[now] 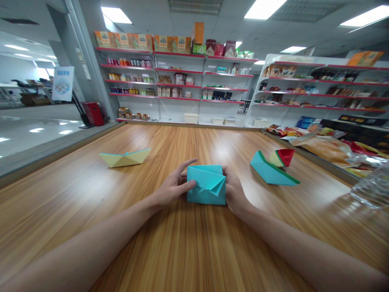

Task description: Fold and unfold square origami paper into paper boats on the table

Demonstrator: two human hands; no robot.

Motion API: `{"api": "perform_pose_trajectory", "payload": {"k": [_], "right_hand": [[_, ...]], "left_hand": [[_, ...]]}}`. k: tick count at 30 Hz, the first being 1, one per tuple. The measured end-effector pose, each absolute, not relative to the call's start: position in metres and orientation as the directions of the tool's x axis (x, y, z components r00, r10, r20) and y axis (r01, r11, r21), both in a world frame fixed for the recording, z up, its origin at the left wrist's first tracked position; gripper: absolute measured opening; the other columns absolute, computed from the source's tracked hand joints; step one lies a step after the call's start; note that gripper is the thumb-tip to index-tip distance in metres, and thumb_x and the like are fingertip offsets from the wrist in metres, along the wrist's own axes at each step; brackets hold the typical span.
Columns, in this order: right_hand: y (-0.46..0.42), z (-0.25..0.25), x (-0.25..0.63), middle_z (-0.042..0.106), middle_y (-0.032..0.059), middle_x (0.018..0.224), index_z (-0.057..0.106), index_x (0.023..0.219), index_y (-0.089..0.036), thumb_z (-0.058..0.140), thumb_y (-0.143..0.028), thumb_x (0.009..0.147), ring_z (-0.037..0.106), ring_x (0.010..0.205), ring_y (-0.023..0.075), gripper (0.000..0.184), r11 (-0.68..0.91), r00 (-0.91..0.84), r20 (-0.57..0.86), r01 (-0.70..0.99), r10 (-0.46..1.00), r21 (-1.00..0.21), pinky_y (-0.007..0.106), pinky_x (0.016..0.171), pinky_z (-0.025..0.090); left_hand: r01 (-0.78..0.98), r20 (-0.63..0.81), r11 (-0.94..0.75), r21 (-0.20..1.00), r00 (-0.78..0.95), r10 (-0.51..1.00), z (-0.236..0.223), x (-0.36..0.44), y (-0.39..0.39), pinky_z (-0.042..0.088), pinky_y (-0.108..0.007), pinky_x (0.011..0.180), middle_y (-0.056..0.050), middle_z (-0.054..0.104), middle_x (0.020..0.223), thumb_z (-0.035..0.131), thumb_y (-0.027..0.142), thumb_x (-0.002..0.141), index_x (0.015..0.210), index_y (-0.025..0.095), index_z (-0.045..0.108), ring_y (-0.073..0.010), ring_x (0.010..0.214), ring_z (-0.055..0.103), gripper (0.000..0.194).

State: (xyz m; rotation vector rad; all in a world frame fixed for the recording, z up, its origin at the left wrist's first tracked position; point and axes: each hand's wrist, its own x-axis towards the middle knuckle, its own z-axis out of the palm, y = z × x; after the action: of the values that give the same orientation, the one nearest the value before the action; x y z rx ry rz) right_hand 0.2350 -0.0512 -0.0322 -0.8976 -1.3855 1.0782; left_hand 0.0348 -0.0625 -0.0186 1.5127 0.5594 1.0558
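Folded blue paper (204, 190) sits between left hand (174, 187) and right hand (237, 191).

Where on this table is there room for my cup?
The wooden table is bare between the yellow boat and left hand, beyond the blue folded paper to the far edge, and between the forearms. It is crowded at right: the green-edged boat and red-tipped paper piece sit close together, with packets past the rim.
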Motion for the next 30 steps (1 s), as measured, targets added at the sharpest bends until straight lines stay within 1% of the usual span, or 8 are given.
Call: {"api": "perform_pose_trajectory", "payload": {"k": [5,8,13,18,20,23,27,30], "right_hand": [[-0.050,-0.035,0.237,0.065,0.0008,0.082,0.047,0.106,-0.020,0.071,-0.033,0.066,0.061,0.064,0.0158,0.048,0.199,-0.109,0.215,-0.143,0.971,-0.970,0.026,0.054,0.048],[-0.051,-0.031,0.236,0.065,0.0000,0.071,0.054,0.103,-0.017,0.070,-0.036,0.066,0.058,0.055,0.0141,0.044,0.137,-0.217,0.161,-0.120,0.963,-0.983,0.025,0.049,0.045],[-0.054,-0.027,0.233,0.067,0.0027,0.068,0.063,0.091,-0.015,0.063,-0.040,0.072,0.059,0.056,0.0156,0.032,0.172,-0.277,0.151,0.054,0.949,-0.984,0.026,0.049,0.044],[-0.051,-0.029,0.236,0.068,0.0055,0.086,0.066,0.090,-0.017,0.058,-0.037,0.077,0.061,0.079,0.0202,0.024,0.356,-0.148,0.329,0.236,0.933,-0.904,0.029,0.065,0.048],[-0.049,-0.030,0.237,0.066,0.0050,0.084,0.066,0.085,-0.018,0.052,-0.040,0.083,0.060,0.079,0.0196,0.026,0.366,-0.085,0.356,0.214,0.931,-0.906,0.029,0.066,0.047],[-0.051,-0.030,0.237,0.061,0.0019,0.069,0.062,0.075,-0.018,0.045,-0.048,0.087,0.055,0.064,0.0163,0.036,0.313,-0.079,0.307,0.075,0.948,-0.947,0.026,0.056,0.044],[-0.059,-0.028,0.234,0.057,0.0003,0.063,0.060,0.073,-0.017,0.053,-0.054,0.081,0.050,0.055,0.0140,0.038,0.264,-0.254,0.242,0.054,0.936,-0.963,0.024,0.048,0.039],[-0.061,-0.028,0.234,0.056,0.0005,0.064,0.061,0.076,-0.016,0.056,-0.052,0.080,0.049,0.054,0.0128,0.037,0.280,-0.343,0.227,0.113,0.911,-0.953,0.023,0.048,0.038]], "left_hand": [[-0.100,0.259,-0.241,0.965,0.475,0.841,-0.021,0.033,-0.062,0.041,-0.023,0.062,-0.001,0.058,0.081,0.062,0.042,0.078,0.106,0.020,0.047,-0.0131,0.070,0.054,0.039],[0.028,0.260,-0.305,0.952,0.451,0.854,-0.020,0.032,-0.062,0.039,-0.023,0.060,0.000,0.055,0.077,0.062,0.044,0.078,0.096,0.018,0.051,-0.0126,0.069,0.052,0.033],[0.177,0.381,-0.486,0.856,0.418,0.825,-0.016,0.033,-0.064,0.042,-0.026,0.072,-0.007,0.057,0.103,0.067,0.041,0.073,0.101,0.017,0.058,-0.0191,0.090,0.053,0.038],[0.214,0.306,-0.422,0.881,0.423,0.853,-0.017,0.035,-0.064,0.045,-0.028,0.071,-0.006,0.060,0.094,0.068,0.041,0.072,0.107,0.017,0.058,-0.0182,0.084,0.055,0.044],[0.248,0.309,-0.431,0.868,0.410,0.858,-0.019,0.035,-0.063,0.045,-0.029,0.073,-0.007,0.060,0.099,0.067,0.042,0.072,0.110,0.018,0.059,-0.0198,0.090,0.055,0.046],[0.306,0.331,-0.459,0.834,0.388,0.860,-0.020,0.035,-0.060,0.046,-0.030,0.075,-0.008,0.058,0.104,0.066,0.043,0.073,0.118,0.020,0.057,-0.0206,0.094,0.055,0.051],[0.351,0.433,-0.550,0.758,0.361,0.826,-0.020,0.036,-0.060,0.044,-0.033,0.083,-0.008,0.057,0.106,0.070,0.042,0.070,0.125,0.022,0.053,-0.0207,0.097,0.053,0.061],[0.350,0.511,-0.635,0.689,0.388,0.768,-0.020,0.037,-0.061,0.042,-0.033,0.089,-0.008,0.059,0.108,0.068,0.038,0.073,0.123,0.021,0.054,-0.0202,0.101,0.053,0.055]]}}
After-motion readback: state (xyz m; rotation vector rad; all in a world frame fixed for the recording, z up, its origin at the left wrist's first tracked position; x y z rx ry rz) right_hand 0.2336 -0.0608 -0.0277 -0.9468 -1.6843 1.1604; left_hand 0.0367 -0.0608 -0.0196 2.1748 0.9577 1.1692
